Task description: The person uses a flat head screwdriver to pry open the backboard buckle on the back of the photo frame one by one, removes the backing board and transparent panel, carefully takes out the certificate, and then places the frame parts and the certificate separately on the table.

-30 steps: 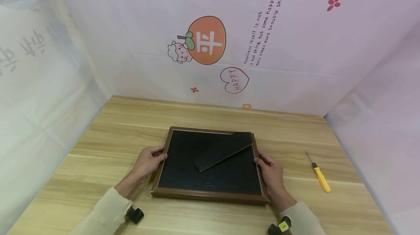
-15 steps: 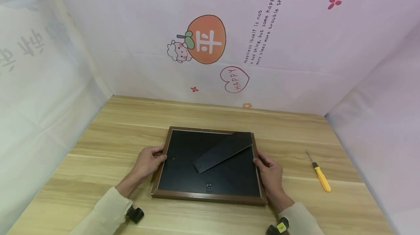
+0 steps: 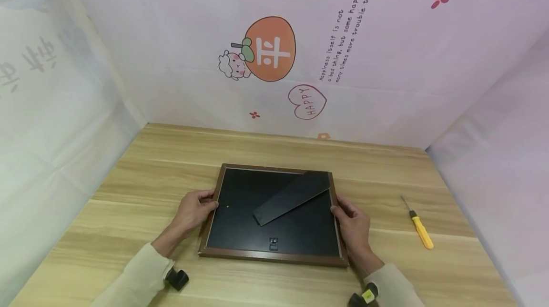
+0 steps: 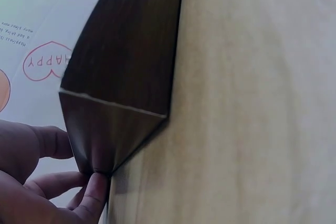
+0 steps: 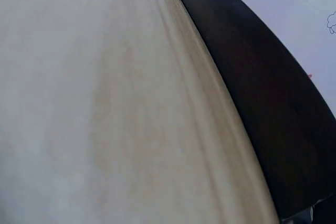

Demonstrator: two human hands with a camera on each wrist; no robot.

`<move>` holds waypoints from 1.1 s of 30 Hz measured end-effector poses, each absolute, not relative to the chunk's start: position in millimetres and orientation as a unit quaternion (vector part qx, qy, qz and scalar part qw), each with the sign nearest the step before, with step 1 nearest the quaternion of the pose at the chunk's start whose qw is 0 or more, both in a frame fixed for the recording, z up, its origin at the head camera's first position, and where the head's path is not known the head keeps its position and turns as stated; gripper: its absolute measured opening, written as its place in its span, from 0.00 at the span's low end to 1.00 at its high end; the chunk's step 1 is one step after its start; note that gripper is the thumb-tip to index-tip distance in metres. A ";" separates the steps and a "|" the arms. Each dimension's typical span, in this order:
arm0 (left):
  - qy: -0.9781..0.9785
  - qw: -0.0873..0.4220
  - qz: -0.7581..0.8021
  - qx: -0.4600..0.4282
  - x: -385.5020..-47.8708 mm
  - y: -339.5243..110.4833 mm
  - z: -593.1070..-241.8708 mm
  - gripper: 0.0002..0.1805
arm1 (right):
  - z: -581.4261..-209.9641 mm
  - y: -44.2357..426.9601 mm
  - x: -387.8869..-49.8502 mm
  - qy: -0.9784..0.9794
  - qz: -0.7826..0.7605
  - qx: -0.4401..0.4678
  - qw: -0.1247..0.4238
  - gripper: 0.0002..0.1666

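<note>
A picture frame [image 3: 274,255] with a brown border lies face down at the middle of the table, its black backing uppermost. Slanting across that backing is a black stand leg [image 3: 291,198]; a small metal hanger [image 3: 273,243] sits by the near edge. My left hand [image 3: 191,211] grips the left border, thumb on top and the fingertips partly hidden under it. On the opposite border my right hand [image 3: 355,228] holds on, thumb over the edge. In the left wrist view, fingers [image 4: 94,195] touch a frame corner. The right wrist view shows the dark outer side [image 5: 252,72] but no hand.
To the right of the frame lies a screwdriver [image 3: 420,230] with a yellow handle, its tip pointing away. The wood-grain table [image 3: 171,154] ends at a printed white curtain [image 3: 193,83] at the back, with pale sheets at both sides.
The frame's near right corner has shifted slightly left, the right hand with it. The hanger on the backing shows more clearly than a second ago. Both hands keep their grip.
</note>
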State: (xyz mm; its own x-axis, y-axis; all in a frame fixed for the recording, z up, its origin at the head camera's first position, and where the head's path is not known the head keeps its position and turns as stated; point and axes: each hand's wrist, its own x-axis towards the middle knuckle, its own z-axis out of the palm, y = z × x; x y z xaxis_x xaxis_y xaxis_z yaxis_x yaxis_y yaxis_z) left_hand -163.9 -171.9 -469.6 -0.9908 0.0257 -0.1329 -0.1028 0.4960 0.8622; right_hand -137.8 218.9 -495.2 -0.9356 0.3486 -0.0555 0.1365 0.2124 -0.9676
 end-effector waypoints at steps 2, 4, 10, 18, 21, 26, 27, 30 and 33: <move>0.861 0.064 0.504 -0.027 -163.9 -171.8 -469.5 0.26 | -494.2 219.6 -138.7 -0.770 0.613 -0.159 0.079 0.24; 0.859 0.065 0.506 -0.030 -163.8 -171.6 -469.5 0.26 | -493.0 221.2 -139.8 -0.765 0.619 -0.164 0.069 0.24; 0.856 0.066 0.512 -0.027 -164.8 -171.3 -470.9 0.26 | -488.7 234.9 -137.9 -0.727 0.662 -0.178 0.046 0.23; 0.855 0.062 0.515 -0.030 -165.5 -173.0 -473.0 0.26 | -468.6 283.9 -129.5 -0.753 0.630 -0.153 0.115 0.23; 0.854 0.061 0.515 -0.031 -166.0 -173.0 -473.0 0.25 | -463.5 306.5 -129.8 -0.814 0.520 -0.175 0.192 0.19; 0.853 0.061 0.517 -0.031 -165.8 -172.6 -473.1 0.25 | -466.7 341.3 -127.1 -0.840 0.430 -0.223 0.243 0.17; 0.853 0.061 0.518 -0.031 -165.6 -172.4 -472.9 0.25 | -468.4 347.8 -126.2 -0.845 0.413 -0.233 0.246 0.17; 0.853 0.063 0.518 -0.030 -165.3 -172.1 -472.6 0.25 | -473.4 365.9 -123.4 -0.856 0.371 -0.269 0.237 0.19; 0.853 0.065 0.517 -0.033 -165.3 -172.2 -472.4 0.26 | -477.4 381.3 -120.6 -0.869 0.345 -0.289 0.208 0.23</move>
State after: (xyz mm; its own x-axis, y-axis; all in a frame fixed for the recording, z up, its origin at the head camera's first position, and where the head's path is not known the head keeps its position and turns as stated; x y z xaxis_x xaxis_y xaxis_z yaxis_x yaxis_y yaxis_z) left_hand -165.3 -172.2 -472.4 -0.9895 0.0112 -0.1441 -0.1226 0.4625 0.8781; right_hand -120.6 381.3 -477.4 -0.7466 0.6454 0.1614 0.3593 0.5954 -0.7186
